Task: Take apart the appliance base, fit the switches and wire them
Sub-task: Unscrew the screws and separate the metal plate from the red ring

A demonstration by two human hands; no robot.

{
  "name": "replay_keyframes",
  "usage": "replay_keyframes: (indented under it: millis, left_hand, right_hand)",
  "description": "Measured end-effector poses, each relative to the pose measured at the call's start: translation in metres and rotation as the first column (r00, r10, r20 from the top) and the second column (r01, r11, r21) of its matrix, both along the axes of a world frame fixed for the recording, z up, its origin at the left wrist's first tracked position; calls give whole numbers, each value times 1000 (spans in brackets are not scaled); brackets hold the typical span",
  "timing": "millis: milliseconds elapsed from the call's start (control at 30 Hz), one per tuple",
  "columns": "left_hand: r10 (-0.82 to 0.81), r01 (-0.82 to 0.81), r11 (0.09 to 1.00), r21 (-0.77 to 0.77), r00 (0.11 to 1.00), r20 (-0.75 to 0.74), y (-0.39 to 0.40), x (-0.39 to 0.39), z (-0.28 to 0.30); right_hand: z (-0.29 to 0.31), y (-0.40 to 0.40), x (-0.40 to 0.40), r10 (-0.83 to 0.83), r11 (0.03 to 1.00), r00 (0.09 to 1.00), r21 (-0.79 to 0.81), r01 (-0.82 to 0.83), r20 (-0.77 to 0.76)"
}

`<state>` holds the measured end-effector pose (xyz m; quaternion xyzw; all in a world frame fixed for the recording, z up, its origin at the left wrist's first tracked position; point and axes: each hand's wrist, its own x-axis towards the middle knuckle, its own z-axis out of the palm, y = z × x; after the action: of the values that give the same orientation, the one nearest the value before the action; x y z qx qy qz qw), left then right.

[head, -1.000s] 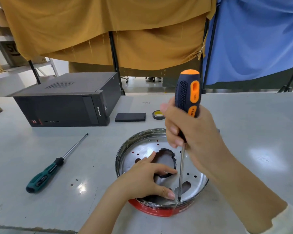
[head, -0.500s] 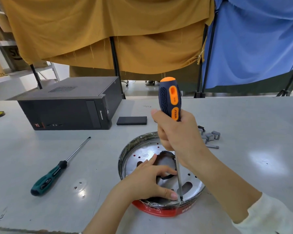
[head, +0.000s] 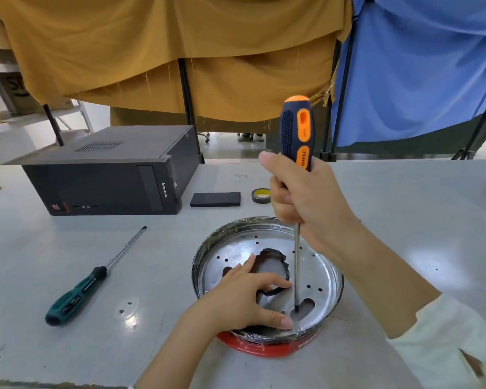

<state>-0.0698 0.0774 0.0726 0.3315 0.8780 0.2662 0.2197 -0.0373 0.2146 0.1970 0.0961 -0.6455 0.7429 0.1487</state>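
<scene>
The round appliance base (head: 324, 279), a shiny metal plate with holes in a red-rimmed shell, lies upside down near the table's front edge. My right hand (head: 306, 203) grips the blue and orange screwdriver (head: 297, 133) upright, its tip set in an oblong slot at the plate's front. My left hand (head: 244, 299) rests on the plate, fingers hooked over the edge of the central round hole and the thumb pressed down beside the screwdriver tip.
A green-handled screwdriver (head: 76, 293) lies on the grey table (head: 68, 248) to the left. A black desktop computer case (head: 110, 172) stands at the back left, with a flat black block (head: 215, 199) and a yellow tape roll (head: 261, 195) beside it. Cloth screens hang behind.
The right hand has shifted the screwdriver slightly and its tip now sits in the oblong slot, a little further from the rim. The left hand has stayed on the plate.
</scene>
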Motion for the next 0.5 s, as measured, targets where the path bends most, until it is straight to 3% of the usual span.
replay_keyframes:
  millis: [167,300,400,500]
  left_hand:
    - [-36,36,999,0,999,-23,-1,-5,3]
    - [-81,81,997,13,997,6,-15,-18,9]
    - [-77,77,997,21,996,-36,-23,-25,6]
    - [-84,85,996,18,994,-64,-24,-28,2]
  right_hand:
    - [-9,9,8,-168,978,979,107,181,-119]
    - [-5,32,13,-380,834,911,366,413,-162]
    - [-6,46,20,-335,854,927,362,373,-166]
    - [-12,62,31,-348,806,916,436,400,-198]
